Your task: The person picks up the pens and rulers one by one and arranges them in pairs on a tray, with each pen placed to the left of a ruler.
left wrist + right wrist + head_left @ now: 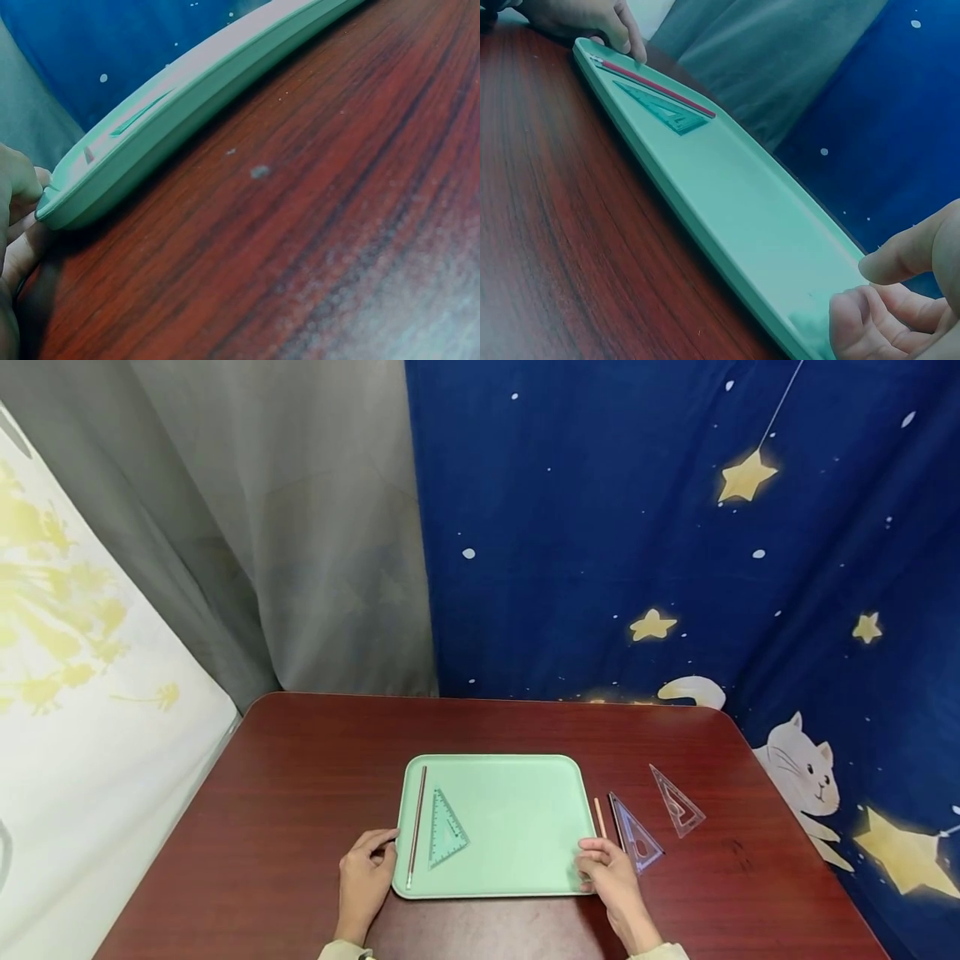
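A pale green tray [517,883] lies on the table. My left hand [363,875] holds its left rim, fingers above and thumb below in the left wrist view. Inside the tray at the left lie a dark red pencil [417,827] and a teal triangular set square [442,839]. Over the tray's right rim is my right hand [611,872]. In the right wrist view its fingers [900,259] are loosely bent with a gap to the thumb, and nothing shows between them. Part of the right rim is hidden behind it.
Right of the tray lie an orange pencil [599,817], a dark pencil [617,818] beside a purple set square [645,857], and a clear set square [693,819]. The dark red wooden table [300,777] stands against grey and blue curtains [570,527].
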`<state>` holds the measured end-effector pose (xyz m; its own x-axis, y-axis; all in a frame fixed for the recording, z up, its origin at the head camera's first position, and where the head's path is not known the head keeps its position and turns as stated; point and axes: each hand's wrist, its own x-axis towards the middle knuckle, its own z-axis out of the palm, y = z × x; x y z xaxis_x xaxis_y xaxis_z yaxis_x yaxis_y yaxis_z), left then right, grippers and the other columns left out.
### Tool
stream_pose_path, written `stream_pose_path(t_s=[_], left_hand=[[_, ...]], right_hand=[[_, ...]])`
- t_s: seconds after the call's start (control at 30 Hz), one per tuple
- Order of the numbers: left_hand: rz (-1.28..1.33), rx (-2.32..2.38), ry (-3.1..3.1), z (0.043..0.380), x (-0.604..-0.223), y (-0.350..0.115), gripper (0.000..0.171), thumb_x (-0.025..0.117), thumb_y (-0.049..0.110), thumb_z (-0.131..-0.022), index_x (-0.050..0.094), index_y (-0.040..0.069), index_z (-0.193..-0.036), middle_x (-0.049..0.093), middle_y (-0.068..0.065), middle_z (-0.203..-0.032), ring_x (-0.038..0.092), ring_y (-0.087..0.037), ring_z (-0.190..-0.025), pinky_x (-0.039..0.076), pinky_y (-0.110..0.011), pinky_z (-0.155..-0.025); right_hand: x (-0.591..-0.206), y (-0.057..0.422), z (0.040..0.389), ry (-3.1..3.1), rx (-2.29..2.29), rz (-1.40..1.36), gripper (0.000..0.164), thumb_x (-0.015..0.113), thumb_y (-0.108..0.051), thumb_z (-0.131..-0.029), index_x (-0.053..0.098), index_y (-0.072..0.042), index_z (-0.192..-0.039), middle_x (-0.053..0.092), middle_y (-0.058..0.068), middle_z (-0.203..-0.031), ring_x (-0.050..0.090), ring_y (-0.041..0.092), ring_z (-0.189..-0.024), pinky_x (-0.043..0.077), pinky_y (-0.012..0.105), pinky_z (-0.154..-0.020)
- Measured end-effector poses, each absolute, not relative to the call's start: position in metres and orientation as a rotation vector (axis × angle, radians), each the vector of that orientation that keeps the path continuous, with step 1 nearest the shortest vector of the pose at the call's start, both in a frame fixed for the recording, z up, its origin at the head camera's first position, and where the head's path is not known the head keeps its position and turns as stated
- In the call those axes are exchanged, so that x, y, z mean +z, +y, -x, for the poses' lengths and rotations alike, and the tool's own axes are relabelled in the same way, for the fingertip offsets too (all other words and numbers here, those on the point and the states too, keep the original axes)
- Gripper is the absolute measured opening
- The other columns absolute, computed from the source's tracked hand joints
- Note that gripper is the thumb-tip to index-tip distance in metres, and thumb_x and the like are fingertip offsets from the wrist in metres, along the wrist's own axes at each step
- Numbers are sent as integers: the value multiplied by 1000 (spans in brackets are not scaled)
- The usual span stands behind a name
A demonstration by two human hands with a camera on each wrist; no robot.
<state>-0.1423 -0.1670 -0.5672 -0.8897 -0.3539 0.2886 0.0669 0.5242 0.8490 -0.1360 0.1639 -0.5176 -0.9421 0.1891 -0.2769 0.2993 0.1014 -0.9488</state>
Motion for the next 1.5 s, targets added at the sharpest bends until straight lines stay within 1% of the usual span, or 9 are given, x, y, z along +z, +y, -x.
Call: stream_pose_path(t_s=[0.23, 0.43, 0.63, 0.8, 0.9, 1.07, 1.17, 1.3, 1.5], left_hand=[[-248, -1341, -2349, 142, -566, -166, 21, 63, -5, -81, 76, 7, -94, 70, -3, -94, 57, 4, -67, 45, -10, -58], [-262, -1347, -2356, 141, -565, -167, 21, 63, -4, -82, 76, 8, -94, 71, -3, -93, 57, 4, -64, 45, -11, -58], [-246, -1335, -2356, 142, -565, -168, 22, 62, -4, -82, 76, 7, -94, 71, -3, -94, 56, 4, -65, 44, -10, -57], [-256, -1334, -2360, 143, -566, -168, 21, 63, -4, -82, 76, 7, -94, 71, -3, -94, 56, 4, -66, 44, -10, -58], [-268, -1339, -2363, 142, -566, -168, 21, 63, -2, -82, 76, 8, -94, 71, -1, -94, 56, 3, -64, 45, -11, -58], [-289, -1332, -2370, 141, -567, -167, 20, 63, 0, -83, 76, 10, -93, 71, 0, -94, 54, 3, -60, 45, -13, -57], [-289, -1322, -2367, 141, -568, -166, 20, 63, 0, -83, 76, 9, -93, 71, -1, -94, 52, 3, -57, 44, -13, -56], [-267, -1310, -2354, 141, -568, -167, 20, 62, -2, -82, 76, 7, -93, 71, -3, -94, 51, 4, -55, 43, -12, -55], [-249, -1303, -2335, 142, -569, -166, 21, 63, -4, -81, 76, 7, -92, 71, -3, -92, 53, 4, -58, 43, -9, -56]], right_hand=[[-514, 170, 130, 2280, -1990, -553, 33, 58, 3, -81, 52, 13, -113, 60, 6, -81, 54, 13, -66, 49, 23, -52], [-511, 180, 125, 2293, -2012, -584, 35, 57, 6, -81, 51, 15, -114, 61, 7, -82, 53, 11, -63, 47, 22, -50], [-510, 191, 122, 2285, -1997, -599, 34, 58, 5, -84, 50, 15, -115, 61, 1, -80, 53, 10, -64, 47, 21, -50], [-513, 199, 120, 2272, -2011, -622, 35, 58, 5, -83, 50, 15, -115, 62, 2, -79, 52, 8, -62, 47, 20, -50], [-513, 204, 118, 2293, -1993, -639, 37, 58, 5, -82, 50, 15, -116, 63, 2, -79, 52, 8, -61, 47, 21, -50], [-515, 214, 114, 2344, -1919, -657, 39, 59, 2, -83, 49, 15, -118, 64, -2, -79, 52, 7, -62, 45, 21, -50], [-517, 218, 112, 2358, -1908, -666, 39, 59, 3, -83, 49, 15, -118, 63, -3, -78, 52, 7, -62, 45, 21, -50], [-519, 222, 110, 2369, -1904, -685, 39, 60, 3, -82, 49, 15, -118, 62, -2, -78, 51, 6, -61, 45, 21, -49], [-524, 225, 108, 2350, -1905, -695, 39, 59, 4, -82, 48, 15, -118, 63, 3, -81, 51, 6, -61, 44, 20, -49]])
